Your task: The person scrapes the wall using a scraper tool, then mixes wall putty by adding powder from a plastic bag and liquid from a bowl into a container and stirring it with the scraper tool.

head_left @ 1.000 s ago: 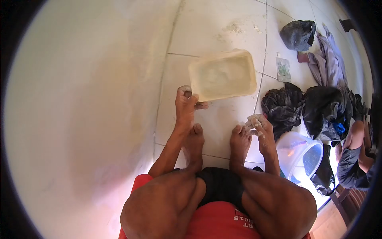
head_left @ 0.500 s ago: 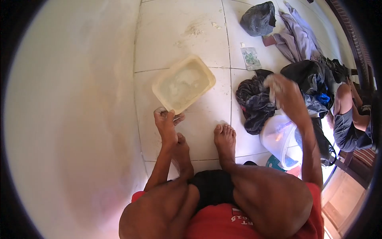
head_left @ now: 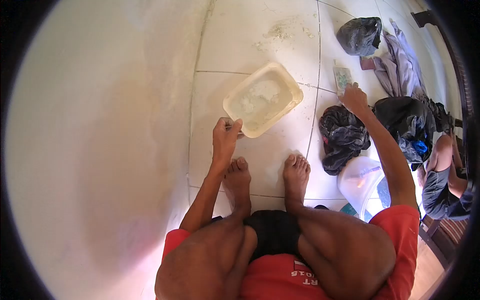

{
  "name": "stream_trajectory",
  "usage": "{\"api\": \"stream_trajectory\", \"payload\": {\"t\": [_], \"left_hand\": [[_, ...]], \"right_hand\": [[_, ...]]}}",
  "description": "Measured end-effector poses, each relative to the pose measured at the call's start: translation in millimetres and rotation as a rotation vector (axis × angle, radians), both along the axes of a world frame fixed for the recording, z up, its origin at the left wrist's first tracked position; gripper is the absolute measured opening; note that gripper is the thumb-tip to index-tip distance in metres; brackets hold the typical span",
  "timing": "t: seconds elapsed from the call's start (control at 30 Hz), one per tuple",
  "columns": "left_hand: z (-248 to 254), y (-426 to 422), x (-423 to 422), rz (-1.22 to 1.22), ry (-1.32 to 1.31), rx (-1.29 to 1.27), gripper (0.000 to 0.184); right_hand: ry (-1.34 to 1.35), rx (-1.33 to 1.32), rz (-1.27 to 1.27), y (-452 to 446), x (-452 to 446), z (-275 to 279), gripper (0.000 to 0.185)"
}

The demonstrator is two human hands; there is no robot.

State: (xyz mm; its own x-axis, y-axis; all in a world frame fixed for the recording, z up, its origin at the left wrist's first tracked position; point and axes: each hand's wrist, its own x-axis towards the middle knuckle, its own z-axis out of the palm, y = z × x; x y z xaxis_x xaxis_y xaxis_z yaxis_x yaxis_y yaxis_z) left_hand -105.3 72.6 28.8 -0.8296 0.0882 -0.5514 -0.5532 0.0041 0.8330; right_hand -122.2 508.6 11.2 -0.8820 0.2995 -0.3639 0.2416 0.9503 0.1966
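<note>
A cream rectangular plastic tub (head_left: 236, 94) stands on the tiled floor in front of my feet, with pale, whitish wet material inside. My left hand (head_left: 227, 134) grips its near left corner, thumb at the rim and the other fingers curled against the outside. Off to the right, my right hand (head_left: 354, 100) has its fingers closed at the near end of a small flat packet (head_left: 343, 76) with a green print. The fingertips are partly hidden. A crumpled black plastic bag (head_left: 342, 140) lies just below that hand.
A tied black bag (head_left: 359, 36), grey cloth (head_left: 400, 67) and more black plastic (head_left: 405, 120) lie on the right. A translucent bucket (head_left: 357, 180) stands near my right knee. Another person's leg (head_left: 440, 157) shows at the right edge. A wall (head_left: 110, 140) runs along the left.
My right hand has moved from above the crumpled black bag out to the packet and closed on its near end. My left hand stays at the tub's corner. The view has shifted.
</note>
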Motion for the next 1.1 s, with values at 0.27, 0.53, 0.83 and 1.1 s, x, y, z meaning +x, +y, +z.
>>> {"api": "stream_trajectory", "payload": {"t": [0.27,0.53,0.83,1.1], "left_hand": [[28.2,4.8,4.7,0.032,-0.020,0.058,0.020],[26.4,2.7,11.2,0.141,-0.099,0.290,0.017],[16.8,-3.5,15.2,0.213,-0.176,0.323,0.020],[11.9,-1.2,16.5,0.164,-0.134,0.365,0.023]], "right_hand": [[0.395,-0.013,0.048,20.7,0.9,36.0,0.022],[0.598,-0.592,0.554,80.5,23.0,31.8,0.032],[0.619,-0.756,-0.074,23.6,-3.0,58.1,0.036],[0.655,-0.176,0.202,15.9,-15.1,33.3,0.023]]}}
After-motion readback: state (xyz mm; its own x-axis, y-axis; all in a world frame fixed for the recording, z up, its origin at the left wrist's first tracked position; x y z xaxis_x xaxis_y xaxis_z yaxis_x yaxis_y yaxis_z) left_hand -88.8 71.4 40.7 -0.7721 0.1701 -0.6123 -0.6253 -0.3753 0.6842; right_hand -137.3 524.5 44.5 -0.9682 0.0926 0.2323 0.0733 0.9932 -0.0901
